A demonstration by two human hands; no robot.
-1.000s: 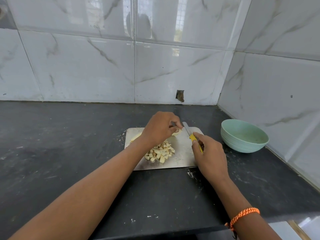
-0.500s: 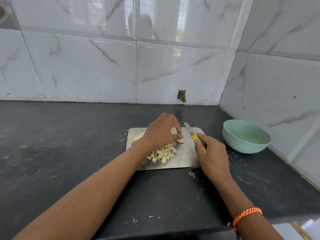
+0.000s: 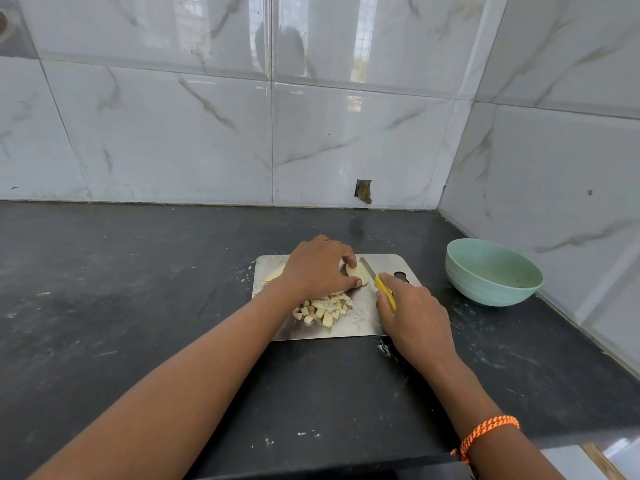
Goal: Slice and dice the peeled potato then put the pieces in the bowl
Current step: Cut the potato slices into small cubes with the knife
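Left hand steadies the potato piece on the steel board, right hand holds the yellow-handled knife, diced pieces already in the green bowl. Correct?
Not quite. The head view shows the pale green bowl holding no potato; the diced potato pieces lie heaped on the steel cutting board. The rest holds: the left hand steadies the potato piece, and the right hand holds the yellow-handled knife.

No legible text, labels, brands, numbers or signs observed. Checked the steel cutting board (image 3: 388, 263) and surfaces around it: bowl (image 3: 491, 289) beside it, yellow-handled knife (image 3: 375, 280) on it, wall tiles behind. All unmarked.
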